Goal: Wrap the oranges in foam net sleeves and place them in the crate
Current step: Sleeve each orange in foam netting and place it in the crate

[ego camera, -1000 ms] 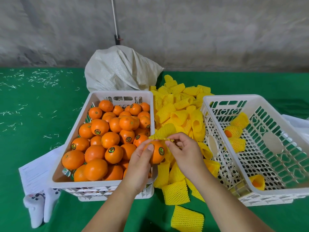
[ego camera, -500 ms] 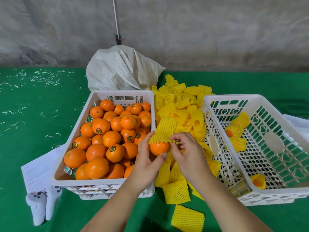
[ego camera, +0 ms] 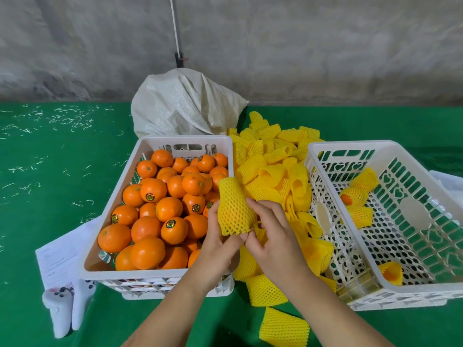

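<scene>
Barely begun: about 4 sleeved oranges point(ego camera: 353, 196) in the crate point(ego camera: 411, 284) at 3 o'clock, dozens bare in the supply crate point(ego camera: 160, 272) at 9. Sleeve point(ego camera: 231, 209) now over 1 orange at centre, pinched by left hand point(ego camera: 219, 249) and right hand point(ego camera: 271, 236); still to drop in.

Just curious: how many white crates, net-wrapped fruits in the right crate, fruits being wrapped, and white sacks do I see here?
White crates: 2, the left crate and the right crate
Wrapped fruits in the right crate: 4
Sleeved orange held by left hand and right hand: 1
White sack: 1
Total: 8
</scene>
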Demonstrator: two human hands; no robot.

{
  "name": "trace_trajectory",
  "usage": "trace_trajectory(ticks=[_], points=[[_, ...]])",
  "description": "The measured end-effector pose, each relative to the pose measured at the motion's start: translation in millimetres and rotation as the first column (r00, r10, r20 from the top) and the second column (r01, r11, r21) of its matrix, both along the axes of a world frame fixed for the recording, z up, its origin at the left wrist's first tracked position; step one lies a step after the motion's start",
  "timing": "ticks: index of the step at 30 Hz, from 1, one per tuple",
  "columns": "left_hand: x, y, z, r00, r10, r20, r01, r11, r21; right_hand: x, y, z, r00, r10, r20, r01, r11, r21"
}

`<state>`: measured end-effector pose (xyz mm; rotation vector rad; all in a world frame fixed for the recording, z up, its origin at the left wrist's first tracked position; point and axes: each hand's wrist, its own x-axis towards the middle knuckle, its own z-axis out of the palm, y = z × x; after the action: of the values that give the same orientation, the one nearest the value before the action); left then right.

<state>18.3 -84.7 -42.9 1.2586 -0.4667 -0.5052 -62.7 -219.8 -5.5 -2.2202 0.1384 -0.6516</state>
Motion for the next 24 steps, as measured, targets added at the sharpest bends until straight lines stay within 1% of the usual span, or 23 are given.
trace_trajectory(ticks=[3,5,6,7,9,10,11,12,13,14,15,16,17,18,19,20,21,22,24], points=[[-2.5,-3.1,2.7,0.999,0.03,0.041,-0.031,1.0,0.007,1.8,-2.6,-3.5,0.99,-0.094,0.107,0.105,0.99,-0.097],[-5.3,-6.4,5.7,0.997,0.04,0.06,-0.041,0.999,0.021,3.2,-7.0,-3.9,0.971,-0.17,0.168,0.191,0.974,-0.121],[-6.2,-7.7,6.8,0.997,0.061,0.056,-0.062,0.998,0.025,3.1,-9.4,-4.7,0.966,-0.179,0.187,0.205,0.969,-0.135],[-6.3,-9.0,7.1,0.993,0.106,0.047,-0.107,0.994,0.027,2.2,-10.4,-5.7,0.966,-0.158,0.204,0.193,0.967,-0.167],[-4.5,-9.6,5.7,0.977,0.212,0.017,-0.212,0.977,0.03,-2.5,-3.9,-9.5,0.976,-0.054,0.209,0.109,0.959,-0.261],[-3.4,-8.9,4.5,0.971,0.239,0.012,-0.239,0.971,0.029,-5.4,1.8,-12.8,0.983,-0.013,0.184,0.065,0.958,-0.28],[-2.4,-7.9,3.4,0.968,0.248,0.024,-0.249,0.968,0.034,-8.0,6.9,-15.6,0.99,-0.001,0.143,0.038,0.966,-0.256],[-1.7,-6.8,1.7,0.968,0.249,0.045,-0.251,0.967,0.048,-9.7,10.5,-15.5,0.995,-0.015,0.095,0.032,0.984,-0.175],[-1.3,-5.8,0.6,0.967,0.248,0.059,-0.252,0.966,0.064,-11.0,13.0,-13.1,0.998,-0.045,0.053,0.047,0.998,-0.035],[-1.2,-5.6,0.9,0.965,0.252,0.069,-0.257,0.963,0.077,-11.7,14.6,-8.5,0.998,-0.068,0.005,0.066,0.983,0.17],[-0.9,-5.8,0.8,0.962,0.259,0.084,-0.267,0.96,0.088,-11.3,16.0,-2.0,0.997,-0.064,-0.042,0.076,0.909,0.409],[-0.5,-6.6,0.2,0.959,0.263,0.106,-0.273,0.958,0.09,-9.4,15.4,2.8,0.995,-0.039,-0.087,0.084,0.783,0.616],[-0.6,-7.9,-0.5,0.958,0.256,0.129,-0.267,0.96,0.082,-6.5,14.2,5.4,0.992,0.018,-0.126,0.085,0.641,0.763],[-1.3,-8.9,-0.8,0.961,0.238,0.143,-0.25,0.966,0.071,-4.2,14.3,7.4,0.985,0.085,-0.151,0.078,0.56,0.825],[-2.0,-10.2,-1.6,0.963,0.216,0.158,-0.23,0.971,0.073,-2.4,15.0,10.0,0.975,0.149,-0.167,0.057,0.557,0.829],[-2.4,-11.2,-2.6,0.965,0.198,0.173,-0.216,0.972,0.093,-0.8,16.3,10.9,0.968,0.177,-0.179,0.036,0.607,0.794],[-3.0,-12.3,-2.7,0.962,0.187,0.197,-0.213,0.969,0.124,0.8,16.8,10.1,0.969,0.161,-0.185,0.036,0.652,0.757],[-4.5,-12.5,-3.0,0.957,0.182,0.225,-0.22,0.963,0.156,1.8,16.0,7.5,0.977,0.126,-0.172,0.049,0.654,0.755],[-8.4,-13.2,-3.6,0.943,0.176,0.281,-0.238,0.949,0.205,-0.1,8.2,4.8,0.988,0.075,-0.132,0.065,0.582,0.811]])
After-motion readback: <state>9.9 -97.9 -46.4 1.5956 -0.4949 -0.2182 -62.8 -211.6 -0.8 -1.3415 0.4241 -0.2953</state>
